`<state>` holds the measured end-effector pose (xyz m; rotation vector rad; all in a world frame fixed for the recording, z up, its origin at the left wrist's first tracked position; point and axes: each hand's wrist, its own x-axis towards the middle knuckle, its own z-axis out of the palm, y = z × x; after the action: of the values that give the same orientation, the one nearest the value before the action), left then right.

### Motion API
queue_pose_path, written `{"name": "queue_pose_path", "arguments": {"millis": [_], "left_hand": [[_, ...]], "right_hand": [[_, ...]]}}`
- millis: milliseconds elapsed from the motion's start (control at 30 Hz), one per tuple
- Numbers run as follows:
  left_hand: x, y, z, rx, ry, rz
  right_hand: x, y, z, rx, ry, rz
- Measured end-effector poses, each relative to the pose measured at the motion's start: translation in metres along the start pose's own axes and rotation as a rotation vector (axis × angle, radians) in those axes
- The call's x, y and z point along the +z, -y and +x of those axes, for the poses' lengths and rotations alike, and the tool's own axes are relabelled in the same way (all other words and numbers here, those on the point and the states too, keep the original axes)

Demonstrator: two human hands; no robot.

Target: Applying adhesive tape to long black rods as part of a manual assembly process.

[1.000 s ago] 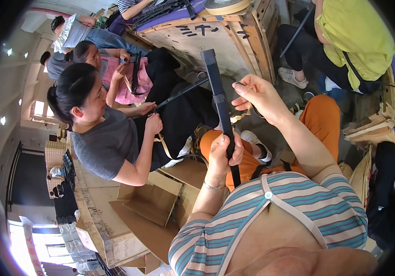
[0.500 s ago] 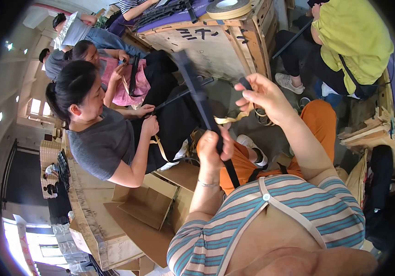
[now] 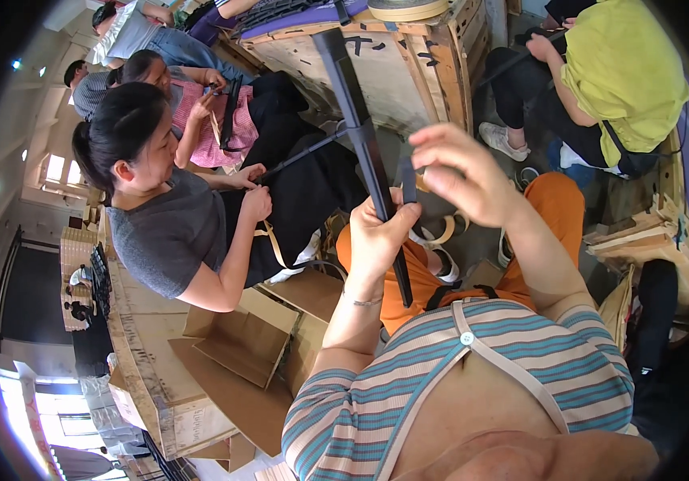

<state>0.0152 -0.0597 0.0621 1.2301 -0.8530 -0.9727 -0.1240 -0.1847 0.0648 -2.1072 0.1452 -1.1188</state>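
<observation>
Wrapped snugly around a long black bar (image 3: 346, 88), my left hand (image 3: 372, 244) has its fingers closed and its thumb laid toward the right, and the bar slants up and away to the left, its lower end hanging over my lap. Right by that thumb, a short black strip (image 3: 409, 183) stands up from the grip. Over comes my right hand (image 3: 473, 180), just beside the strip, fingers stretched and loosely spread; whether they have hold of it, I cannot tell. Below them curls a loop of pale tape (image 3: 445, 230), and under it all are my orange trousers (image 3: 561, 216).

Out to the left now: a co-worker in a grey top (image 3: 176, 232) has both hands on a dark rod (image 3: 312, 148), and an opened cardboard box (image 3: 236, 349) sits between that person and my left forearm. Past them, a co-worker in pink check (image 3: 218, 132) handles another dark piece. Straight ahead is a wooden crate (image 3: 385, 80), with a roll of tape (image 3: 409, 11) and purple cloth (image 3: 296, 22) on top. Off to the right, a co-worker in yellow-green (image 3: 629, 80) sits bent over.
</observation>
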Motion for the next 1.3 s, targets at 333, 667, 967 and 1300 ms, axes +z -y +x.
{"name": "queue_pose_path", "arguments": {"millis": [333, 667, 967, 1300], "left_hand": [[0.008, -0.006, 0.0, -0.156, 0.096, -0.234], [0.002, -0.006, -0.01, 0.039, -0.07, -0.091], [-0.003, -0.008, -0.014, 0.222, -0.071, -0.162], [0.006, -0.013, -0.001, 0.156, 0.079, 0.069]], "right_hand": [[-0.002, -0.023, 0.007, 0.525, -0.405, 0.465], [-0.002, 0.017, 0.001, 0.298, -0.133, 0.257], [0.015, 0.035, -0.003, 0.372, 0.044, 0.632], [0.002, 0.04, -0.011, 0.547, 0.379, 0.802]]}}
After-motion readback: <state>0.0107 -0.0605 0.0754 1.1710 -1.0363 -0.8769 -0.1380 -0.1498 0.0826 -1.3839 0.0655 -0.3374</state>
